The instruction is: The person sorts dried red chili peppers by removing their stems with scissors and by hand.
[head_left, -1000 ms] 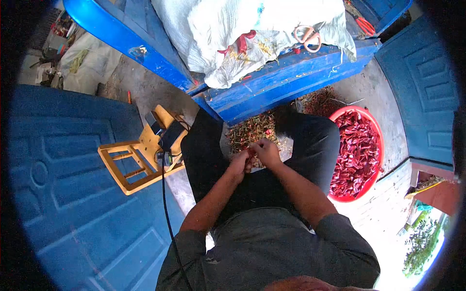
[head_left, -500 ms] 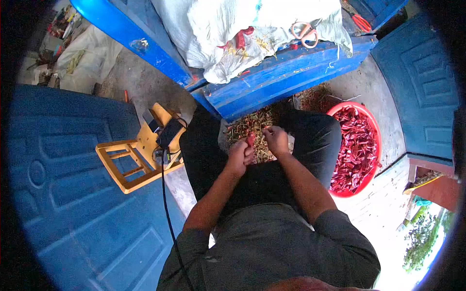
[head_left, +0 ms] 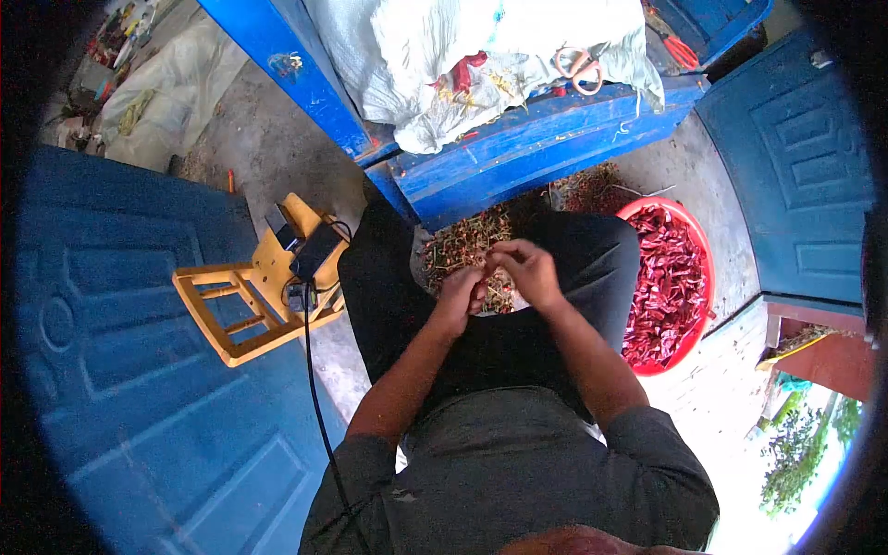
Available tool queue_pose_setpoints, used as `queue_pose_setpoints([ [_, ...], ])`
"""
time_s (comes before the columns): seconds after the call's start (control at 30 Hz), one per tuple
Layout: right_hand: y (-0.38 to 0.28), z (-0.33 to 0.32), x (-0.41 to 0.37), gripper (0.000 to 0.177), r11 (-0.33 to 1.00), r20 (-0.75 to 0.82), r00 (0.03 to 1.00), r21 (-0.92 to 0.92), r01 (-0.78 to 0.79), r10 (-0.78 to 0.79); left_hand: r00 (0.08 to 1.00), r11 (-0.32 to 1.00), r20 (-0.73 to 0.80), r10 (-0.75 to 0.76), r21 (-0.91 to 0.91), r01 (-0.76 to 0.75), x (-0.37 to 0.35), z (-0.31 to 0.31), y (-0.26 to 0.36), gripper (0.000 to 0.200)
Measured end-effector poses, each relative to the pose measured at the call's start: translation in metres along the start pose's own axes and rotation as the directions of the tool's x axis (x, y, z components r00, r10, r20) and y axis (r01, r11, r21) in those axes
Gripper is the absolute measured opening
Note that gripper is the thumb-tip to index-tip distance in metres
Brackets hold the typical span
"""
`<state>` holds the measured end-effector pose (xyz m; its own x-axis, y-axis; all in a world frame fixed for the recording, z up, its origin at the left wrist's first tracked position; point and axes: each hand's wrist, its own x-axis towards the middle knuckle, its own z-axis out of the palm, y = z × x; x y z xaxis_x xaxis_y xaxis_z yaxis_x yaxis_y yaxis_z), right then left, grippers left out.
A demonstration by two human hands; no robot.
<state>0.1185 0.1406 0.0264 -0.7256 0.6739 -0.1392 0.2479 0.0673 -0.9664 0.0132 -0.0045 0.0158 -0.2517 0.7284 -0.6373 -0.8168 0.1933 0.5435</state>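
Between the knees, my left hand (head_left: 461,294) is closed, with a bit of dark red chili pepper at its fingers, mostly hidden. My right hand (head_left: 529,271) touches it from the right, its fingers pinched together at the fingertips of the left; what they hold, if anything, is too small to tell. Below both hands lies a pile of stems and seeds (head_left: 460,248). A round red tub (head_left: 708,268) full of dark red dried chilies (head_left: 661,296) stands right of the right knee.
A blue table (head_left: 546,139) ahead bears a white sack (head_left: 416,55), pink-handled scissors (head_left: 581,70) and red-handled ones (head_left: 681,52). At left, a wooden chair (head_left: 231,356) carries black devices, with a cable (head_left: 317,407) running from it. Blue doors flank both sides.
My right hand has moved left and now meets my left hand. The red pepper that stuck up from my left hand is now mostly covered. The view has shifted slightly.
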Motion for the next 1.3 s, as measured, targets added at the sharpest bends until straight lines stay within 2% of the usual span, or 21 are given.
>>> queue_pose_setpoints([
  [0.07,-0.032,-0.036,0.000,0.005,0.989,-0.233,0.972,0.124,0.075,-0.044,0.998,0.996,-0.009,0.059,0.067,-0.058,0.000,0.003,-0.004,0.009],
  [0.1,-0.047,-0.065,0.000,0.004,0.983,-0.363,0.916,-0.006,0.183,-0.172,0.998,0.997,-0.006,0.057,0.060,-0.057,0.002,-0.001,-0.006,0.009],
  [0.13,-0.052,-0.107,-0.004,0.007,0.893,-0.405,0.839,-0.409,0.190,-0.364,1.000,0.999,-0.009,0.030,0.035,-0.030,0.005,-0.008,-0.010,0.010],
  [0.2,-0.056,-0.170,-0.017,0.016,0.965,-0.634,0.744,-0.257,0.055,-0.211,1.000,1.000,0.004,0.002,0.001,-0.002,0.006,-0.012,-0.010,0.011],
  [0.23,-0.034,-0.206,-0.023,0.019,0.953,-0.667,0.694,-0.287,0.095,-0.270,1.000,1.000,0.014,-0.005,-0.009,0.005,0.004,-0.009,-0.006,0.011],
  [0.27,-0.037,-0.234,-0.035,0.025,0.862,-0.626,0.738,-0.492,-0.123,-0.252,1.000,1.000,0.023,-0.011,-0.021,0.011,0.003,-0.006,-0.003,0.012],
  [0.33,-0.030,-0.259,-0.047,0.031,0.405,-0.442,0.809,-0.870,-0.281,-0.388,0.999,1.000,0.042,-0.008,-0.023,0.009,0.004,-0.002,-0.001,0.012],
  [0.37,-0.029,-0.258,-0.044,0.033,0.443,-0.469,0.810,-0.846,-0.297,-0.353,0.999,1.000,0.049,-0.008,-0.009,0.008,0.005,0.000,0.000,0.012],
  [0.4,-0.023,-0.254,-0.030,0.031,0.500,-0.406,0.823,-0.848,-0.178,-0.397,0.999,1.000,0.051,-0.005,-0.017,0.006,0.006,0.002,0.001,0.012],
  [0.47,-0.071,-0.187,0.006,0.029,0.809,-0.446,0.872,-0.577,-0.107,-0.203,0.999,1.000,0.053,0.006,-0.028,-0.005,0.003,0.004,0.001,0.011],
  [0.53,-0.106,-0.122,0.053,0.028,0.688,-0.156,0.872,-0.684,0.243,-0.463,0.997,1.000,0.076,0.018,-0.013,-0.017,0.006,-0.004,-0.003,0.011],
  [0.6,-0.140,-0.058,0.094,0.028,0.780,-0.073,0.899,-0.531,0.332,-0.432,0.992,0.997,0.125,0.014,-0.071,-0.005,0.007,-0.015,-0.006,0.009],
  [0.63,-0.150,-0.032,0.120,0.034,0.720,0.000,0.886,-0.584,0.376,-0.463,0.996,0.996,0.081,-0.030,-0.080,0.036,0.005,-0.018,-0.004,0.010],
  [0.7,-0.163,0.014,0.167,0.039,0.768,0.012,0.911,-0.533,0.355,-0.413,0.997,0.994,0.072,-0.001,-0.105,0.008,0.000,-0.027,-0.004,0.011],
  [0.8,-0.193,0.060,0.214,0.043,0.645,-0.023,0.938,-0.732,0.220,-0.345,0.996,0.984,0.067,0.057,-0.175,-0.044,-0.007,-0.037,-0.005,0.013],
  [0.87,-0.193,0.072,0.232,0.039,0.618,-0.165,0.975,-0.785,-0.040,-0.146,0.993,0.973,0.018,0.114,-0.204,-0.108,-0.013,-0.037,-0.001,0.014],
  [0.9,-0.192,0.075,0.241,0.048,0.658,-0.168,0.974,-0.753,-0.027,-0.152,0.994,0.972,0.021,0.111,-0.211,-0.104,-0.012,-0.040,-0.001,0.013],
  [1.03,-0.174,0.068,0.242,0.041,0.659,-0.145,0.945,-0.747,0.090,-0.294,0.994,0.972,0.043,0.096,-0.219,-0.085,-0.008,-0.043,-0.001,0.013],
  [1.13,-0.172,0.043,0.218,0.035,0.751,-0.136,0.917,-0.624,0.216,-0.376,0.997,0.978,-0.012,0.074,-0.196,-0.075,-0.010,-0.034,0.003,0.016],
  [1.23,-0.182,0.019,0.179,0.032,0.959,-0.132,0.950,-0.054,0.280,-0.285,0.997,0.979,0.034,0.065,-0.197,-0.057,-0.004,-0.029,0.001,0.014],
  [1.3,-0.175,0.012,0.166,0.031,0.936,-0.145,0.932,0.071,0.346,-0.333,0.998,0.985,0.031,0.058,-0.167,-0.052,-0.002,-0.023,0.000,0.014],
])
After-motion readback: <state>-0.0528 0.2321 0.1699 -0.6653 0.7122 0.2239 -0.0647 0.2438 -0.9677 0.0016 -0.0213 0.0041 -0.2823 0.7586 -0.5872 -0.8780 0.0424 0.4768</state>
